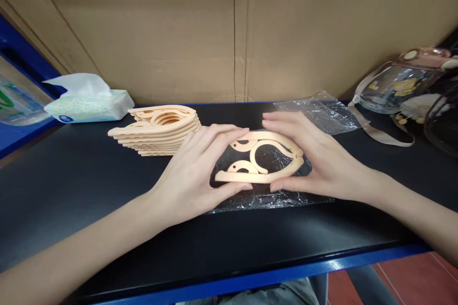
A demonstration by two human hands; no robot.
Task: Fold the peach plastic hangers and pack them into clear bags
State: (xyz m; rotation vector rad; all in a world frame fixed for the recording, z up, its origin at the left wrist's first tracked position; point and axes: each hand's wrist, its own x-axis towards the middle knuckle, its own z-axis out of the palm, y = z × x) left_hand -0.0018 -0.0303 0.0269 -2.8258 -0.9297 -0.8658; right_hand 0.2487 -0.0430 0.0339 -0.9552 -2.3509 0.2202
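Note:
A peach plastic folding hanger (263, 159) lies folded on a clear plastic bag (265, 198) at the middle of the black table (71, 186). My left hand (195, 171) grips its left end with thumb below and fingers on top. My right hand (313, 157) holds its right end the same way. A stack of several identical peach hangers (159, 128) sits just to the left, behind my left hand.
A tissue pack (89, 102) lies at the back left. More clear plastic bags (318, 112) lie at the back right. A clear water bottle with a pink lid and strap (397, 83) lies at far right. A cardboard wall (232, 28) closes the back.

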